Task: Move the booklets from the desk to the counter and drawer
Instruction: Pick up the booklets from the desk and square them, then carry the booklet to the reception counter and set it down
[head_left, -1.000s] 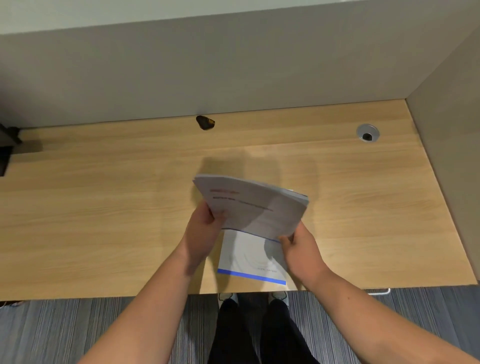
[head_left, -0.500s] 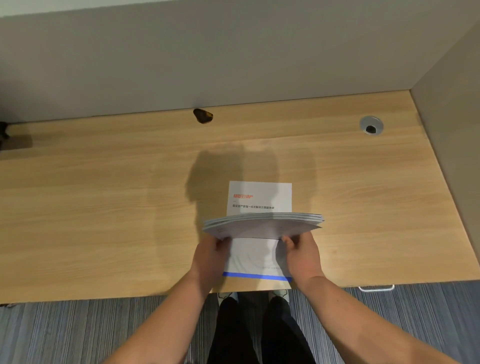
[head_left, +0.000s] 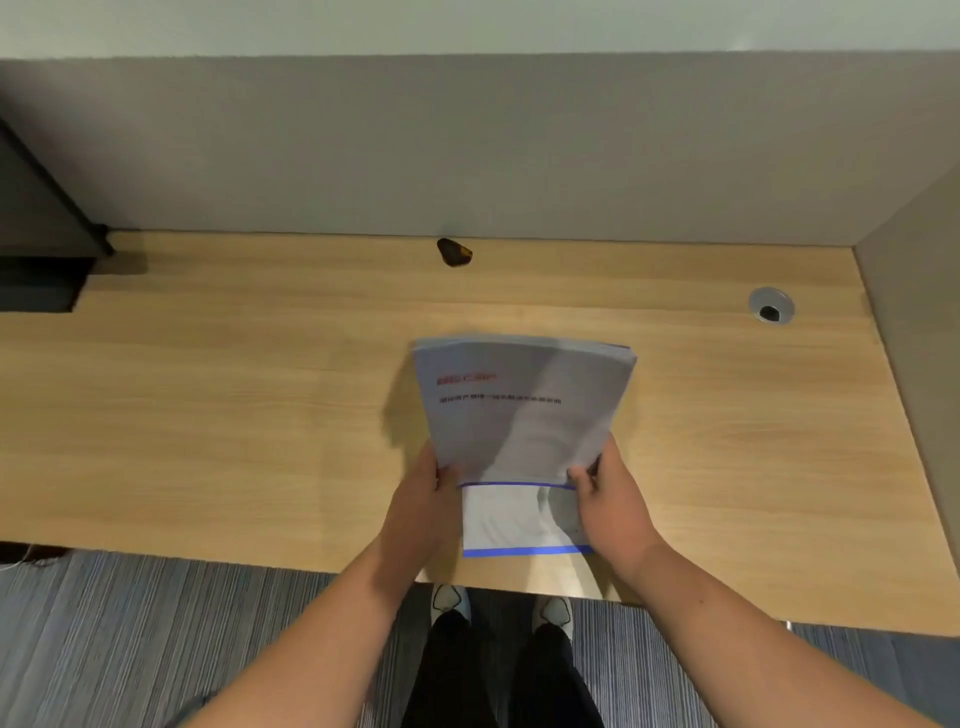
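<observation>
Holding: both hands grip one stack of booklets (head_left: 522, 410) by its near corners, above the wooden desk (head_left: 208, 415).
Left hand (head_left: 423, 501): closed on the stack's near-left corner, thumb on the top cover, other fingers hidden under the paper.
Right hand (head_left: 610, 499): closed on the stack's near-right corner, thumb on top, other fingers out of sight beneath.
Stack: white covers with a red heading and a line of dark print, too blurred to read; far edge raised and fanned, showing several layered sheets; it casts a shadow on the desk to its left.
Single booklet (head_left: 519, 519): lies flat on the desk under the stack's near edge, between the two hands, its blue-striped bottom edge close to the desk's front edge; only its near part shows.
Small dark object (head_left: 454, 252): on the desk beyond the stack, close to the grey partition (head_left: 467, 145); what it is cannot be told.
Cable grommet (head_left: 771, 305): set in the desk, beyond and right of the stack.
Floor (head_left: 130, 634): striped carpet in front of the desk, with the person's shoes (head_left: 451, 597) just under the desk's front edge.
</observation>
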